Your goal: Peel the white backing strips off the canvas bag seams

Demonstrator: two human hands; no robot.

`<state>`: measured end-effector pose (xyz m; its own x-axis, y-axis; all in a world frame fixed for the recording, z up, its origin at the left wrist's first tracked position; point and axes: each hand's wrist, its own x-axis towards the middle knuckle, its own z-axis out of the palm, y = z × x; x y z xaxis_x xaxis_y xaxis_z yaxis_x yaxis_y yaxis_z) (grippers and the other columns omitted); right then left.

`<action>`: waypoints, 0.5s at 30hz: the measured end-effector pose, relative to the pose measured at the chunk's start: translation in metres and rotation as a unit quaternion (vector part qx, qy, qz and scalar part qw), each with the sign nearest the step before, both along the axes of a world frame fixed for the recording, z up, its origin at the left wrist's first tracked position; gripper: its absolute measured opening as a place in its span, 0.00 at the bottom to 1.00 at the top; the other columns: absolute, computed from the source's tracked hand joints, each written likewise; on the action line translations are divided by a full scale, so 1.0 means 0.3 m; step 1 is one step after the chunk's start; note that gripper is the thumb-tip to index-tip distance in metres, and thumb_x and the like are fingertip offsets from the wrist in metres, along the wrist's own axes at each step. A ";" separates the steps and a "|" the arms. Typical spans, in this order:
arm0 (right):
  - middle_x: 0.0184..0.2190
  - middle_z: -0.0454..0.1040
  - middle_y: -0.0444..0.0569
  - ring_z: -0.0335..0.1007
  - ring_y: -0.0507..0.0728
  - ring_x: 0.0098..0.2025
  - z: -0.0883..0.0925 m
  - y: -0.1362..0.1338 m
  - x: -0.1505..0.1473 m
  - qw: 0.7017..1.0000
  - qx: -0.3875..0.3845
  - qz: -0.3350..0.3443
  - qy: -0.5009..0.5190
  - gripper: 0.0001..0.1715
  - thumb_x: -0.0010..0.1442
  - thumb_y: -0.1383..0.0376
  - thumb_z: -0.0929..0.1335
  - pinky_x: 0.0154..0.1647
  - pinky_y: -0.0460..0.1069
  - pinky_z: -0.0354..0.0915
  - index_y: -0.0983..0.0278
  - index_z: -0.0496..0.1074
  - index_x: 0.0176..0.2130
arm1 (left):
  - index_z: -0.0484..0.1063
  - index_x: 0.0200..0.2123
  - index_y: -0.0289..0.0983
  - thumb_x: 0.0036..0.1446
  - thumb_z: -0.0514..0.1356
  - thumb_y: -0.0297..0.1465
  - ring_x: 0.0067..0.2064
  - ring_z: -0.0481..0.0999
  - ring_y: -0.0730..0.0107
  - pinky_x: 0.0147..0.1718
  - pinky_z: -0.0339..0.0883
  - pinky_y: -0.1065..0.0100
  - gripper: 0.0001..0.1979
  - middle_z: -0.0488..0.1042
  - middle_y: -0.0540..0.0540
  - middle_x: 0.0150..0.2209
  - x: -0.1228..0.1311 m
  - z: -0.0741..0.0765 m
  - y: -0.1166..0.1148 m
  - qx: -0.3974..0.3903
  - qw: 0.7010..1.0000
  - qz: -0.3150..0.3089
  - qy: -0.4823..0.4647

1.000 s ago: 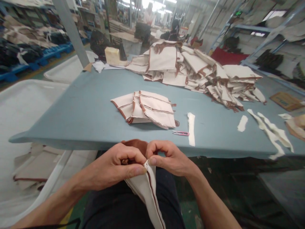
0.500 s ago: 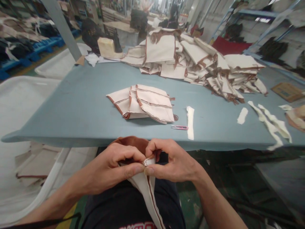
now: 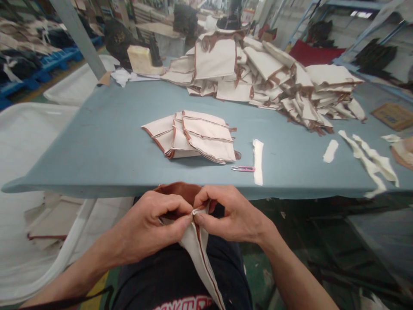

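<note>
Over my lap, at the near edge of the table, both hands pinch a cream fabric piece with brown edging (image 3: 200, 252). My left hand (image 3: 161, 217) grips its upper edge between thumb and fingers. Close beside it, my right hand (image 3: 227, 213) is closed on the same edge, the fingertips of the two hands almost touching. A small white folded end shows between them. The piece hangs down in a narrow strip with a brown seam. Behind my hands a curved brown part (image 3: 180, 189) shows; whether it belongs to the same piece I cannot tell.
On the blue-grey table (image 3: 106, 142) lie folded cream pieces (image 3: 206, 135), pink-handled thread snips (image 3: 243, 168) and a white strip (image 3: 258, 161). A large heap of cream pieces (image 3: 216, 60) fills the back. Off-white scraps (image 3: 371, 159) lie at right. White bins (image 3: 61, 258) stand at left.
The pinched edge has shifted slightly left and up, and less of the white folded end shows between my fingertips. Both hands keep their grip. The view has tilted slightly.
</note>
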<state>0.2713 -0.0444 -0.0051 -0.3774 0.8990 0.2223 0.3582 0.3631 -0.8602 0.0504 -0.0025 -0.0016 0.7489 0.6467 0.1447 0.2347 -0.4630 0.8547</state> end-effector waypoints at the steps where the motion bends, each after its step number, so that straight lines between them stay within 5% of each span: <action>1: 0.33 0.79 0.46 0.74 0.53 0.35 0.004 -0.004 -0.002 0.997 0.061 -0.022 -0.032 0.02 0.62 0.68 0.71 0.37 0.47 0.68 0.64 0.73 0.37 | 0.79 0.29 0.34 0.62 0.58 0.26 0.23 0.68 0.79 0.23 0.59 0.79 0.12 0.74 0.54 0.22 0.004 0.002 -0.004 0.008 1.000 0.013 0.005; 4: 0.40 0.82 0.51 0.77 0.58 0.43 0.019 -0.011 -0.002 0.968 0.205 -0.061 -0.131 0.04 0.63 0.70 0.71 0.45 0.52 0.70 0.65 0.74 0.40 | 0.79 0.27 0.34 0.61 0.57 0.26 0.22 0.68 0.80 0.23 0.59 0.79 0.13 0.74 0.55 0.21 0.015 0.011 -0.014 0.032 0.998 0.050 0.017; 8: 0.33 0.81 0.47 0.74 0.55 0.34 0.034 -0.016 0.001 0.948 0.239 -0.047 -0.203 0.05 0.67 0.70 0.69 0.35 0.49 0.65 0.63 0.74 0.37 | 0.80 0.29 0.35 0.62 0.57 0.26 0.25 0.73 0.78 0.28 0.62 0.77 0.13 0.78 0.53 0.24 0.030 0.022 -0.028 0.064 0.995 0.077 0.023; 12: 0.26 0.76 0.42 0.69 0.52 0.29 0.026 -0.020 -0.032 0.975 0.162 -0.083 -0.129 0.08 0.61 0.73 0.68 0.32 0.48 0.61 0.62 0.71 0.32 | 0.80 0.29 0.35 0.61 0.56 0.25 0.25 0.73 0.77 0.28 0.62 0.76 0.13 0.77 0.54 0.24 0.046 0.022 -0.043 0.060 0.992 0.110 0.011; 15: 0.23 0.69 0.39 0.63 0.50 0.25 0.007 -0.021 -0.070 0.991 -0.007 -0.131 -0.014 0.07 0.57 0.70 0.67 0.27 0.46 0.58 0.61 0.66 0.28 | 0.78 0.27 0.35 0.59 0.56 0.26 0.27 0.73 0.76 0.28 0.63 0.76 0.13 0.76 0.53 0.25 0.053 0.007 -0.048 0.002 0.989 0.146 -0.013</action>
<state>0.2502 -0.0508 -0.0031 -0.1367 0.9697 0.2026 0.4622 0.2433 -0.8527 0.0662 -0.0170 0.0006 0.5258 0.8344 0.1650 0.3368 -0.3823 0.8605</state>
